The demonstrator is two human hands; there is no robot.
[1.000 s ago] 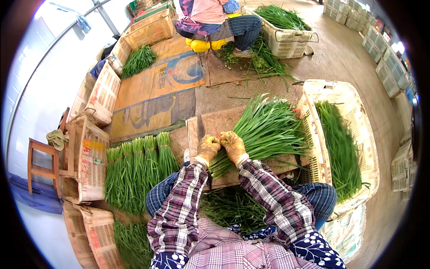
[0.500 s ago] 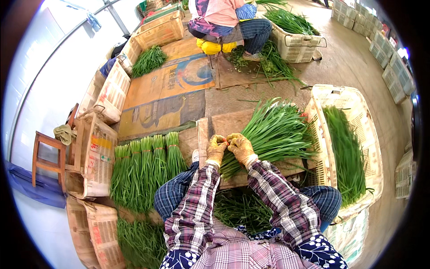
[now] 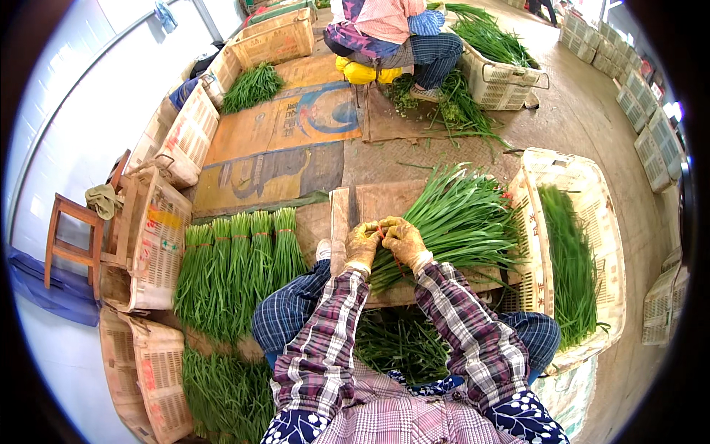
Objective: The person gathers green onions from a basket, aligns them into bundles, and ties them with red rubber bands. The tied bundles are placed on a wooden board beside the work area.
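Note:
My left hand (image 3: 362,245) and my right hand (image 3: 405,242), both in stained yellow gloves, are close together over a low wooden board (image 3: 382,200). Their fingers are pinched on a thin red tie (image 3: 381,231), which runs between them and down around the near part of some garlic chives. The loose green chives (image 3: 466,222) fan out across the board to the right, their far ends toward the crate. Several tied bunches of chives (image 3: 238,277) lie side by side at my left, pale cut ends pointing away.
A cream plastic crate (image 3: 612,251) holding chives stands at my right. More plastic crates (image 3: 159,248) line the left wall, near a wooden stool (image 3: 74,229). Loose chives (image 3: 403,344) lie between my knees. Ahead, a seated person (image 3: 384,44) is beside another chive-filled crate (image 3: 499,85).
Both hands have shifted slightly. More of the red tie now shows, between the fingers and across the chives. The whole view has moved a little.

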